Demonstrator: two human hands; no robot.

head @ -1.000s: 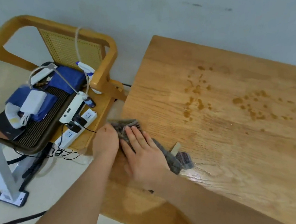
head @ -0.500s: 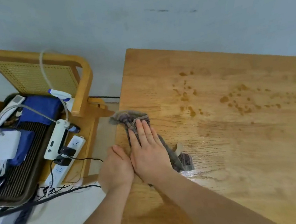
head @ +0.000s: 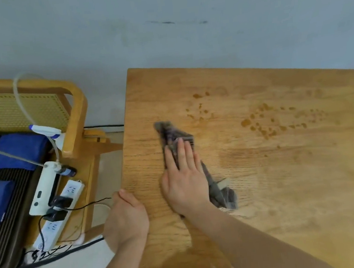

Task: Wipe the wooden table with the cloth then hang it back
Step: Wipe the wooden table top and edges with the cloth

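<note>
A grey cloth lies stretched out on the wooden table, near its left side. My right hand presses flat on the cloth with straight fingers, and cloth shows beyond the fingertips and at the wrist. My left hand rests at the table's left edge with its fingers curled over the edge. Brown drops of liquid dot the table to the right of the cloth.
A wooden chair stands left of the table. It carries white power strips, a spray bottle, a blue bag and cables. A grey wall runs behind the table.
My right hand has slid the cloth away from the left edge, farther onto the table toward the drops. My left hand has come back to the table's edge. The view has shifted right.
</note>
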